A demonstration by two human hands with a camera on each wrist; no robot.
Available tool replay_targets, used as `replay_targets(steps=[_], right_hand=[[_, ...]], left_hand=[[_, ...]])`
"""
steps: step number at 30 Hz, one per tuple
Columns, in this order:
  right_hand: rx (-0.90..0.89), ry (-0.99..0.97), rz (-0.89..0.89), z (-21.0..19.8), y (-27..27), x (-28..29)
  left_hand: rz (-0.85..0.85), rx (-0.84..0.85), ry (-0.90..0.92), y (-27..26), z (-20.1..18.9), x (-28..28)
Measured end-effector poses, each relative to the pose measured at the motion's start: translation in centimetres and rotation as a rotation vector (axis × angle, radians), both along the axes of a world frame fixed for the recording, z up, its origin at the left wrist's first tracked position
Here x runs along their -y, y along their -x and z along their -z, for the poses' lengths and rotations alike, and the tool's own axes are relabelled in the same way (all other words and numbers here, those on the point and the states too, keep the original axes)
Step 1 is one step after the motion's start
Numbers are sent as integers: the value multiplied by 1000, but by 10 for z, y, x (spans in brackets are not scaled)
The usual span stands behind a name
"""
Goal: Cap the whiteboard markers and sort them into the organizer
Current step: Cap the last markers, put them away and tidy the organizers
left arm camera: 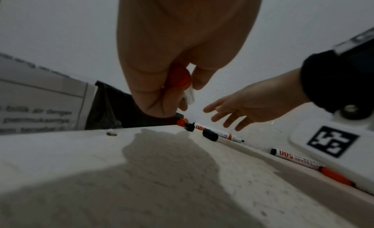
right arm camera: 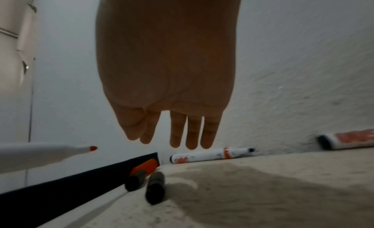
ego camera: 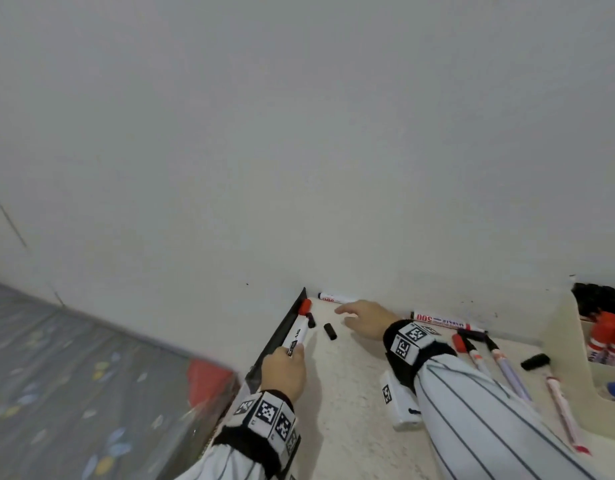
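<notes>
Broadly, progress: early to middling, by my judgement.
Done: the organizer (ego camera: 562, 344) at 3 o'clock already holds a few red-capped markers (ego camera: 607, 336) standing in one compartment, and something blue in a lower one.
Left: at least six markers lie loose on the counter (ego camera: 351, 393); several show bare tips, and loose caps wait beside them.
Left hand (ego camera: 284, 370): clamped around the tail of a white marker (ego camera: 296, 336) with a red tip, held at 10 o'clock along the counter's dark edge.
Right hand (ego camera: 363, 318): empty, fingers spread and straight, hovering at 12 o'clock above the counter, apart from the left hand.
Caps: a red cap (ego camera: 305, 306) lies in the far corner; two black caps (ego camera: 330, 331) lie just beside it, near the right hand's fingertips.
Uncapped marker (ego camera: 333, 297): against the wall at 12 o'clock, black tip exposed.
Others: one marker (ego camera: 444, 322) against the wall at 1 o'clock; three more fan out at 2 o'clock, one with a black cap (ego camera: 535, 362).
Writing: "500" in red on both wall-side barrels, seen upside down; smaller print beneath may read "BOARD", but it is blurred.
Sign: the left wrist view shows the words "bilik air dengan" at 9 o'clock.
White block (ego camera: 399, 403): lies under the right forearm, carrying a square black-and-white code.
</notes>
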State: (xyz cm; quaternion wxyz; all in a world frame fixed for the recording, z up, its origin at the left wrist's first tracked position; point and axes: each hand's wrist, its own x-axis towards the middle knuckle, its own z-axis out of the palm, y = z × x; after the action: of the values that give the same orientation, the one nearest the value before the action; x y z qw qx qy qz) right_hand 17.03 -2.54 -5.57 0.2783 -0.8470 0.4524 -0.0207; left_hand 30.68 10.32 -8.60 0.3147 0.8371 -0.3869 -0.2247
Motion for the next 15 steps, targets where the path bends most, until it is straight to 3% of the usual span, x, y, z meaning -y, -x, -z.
replay_targets(steps=[6, 15], right_hand=[[-105, 74, -47, 15, -65, 18], [-134, 145, -40, 29, -88, 30]], left_hand=[[-80, -37, -33, -15, 7, 17], [-88, -60, -26, -17, 2, 24]])
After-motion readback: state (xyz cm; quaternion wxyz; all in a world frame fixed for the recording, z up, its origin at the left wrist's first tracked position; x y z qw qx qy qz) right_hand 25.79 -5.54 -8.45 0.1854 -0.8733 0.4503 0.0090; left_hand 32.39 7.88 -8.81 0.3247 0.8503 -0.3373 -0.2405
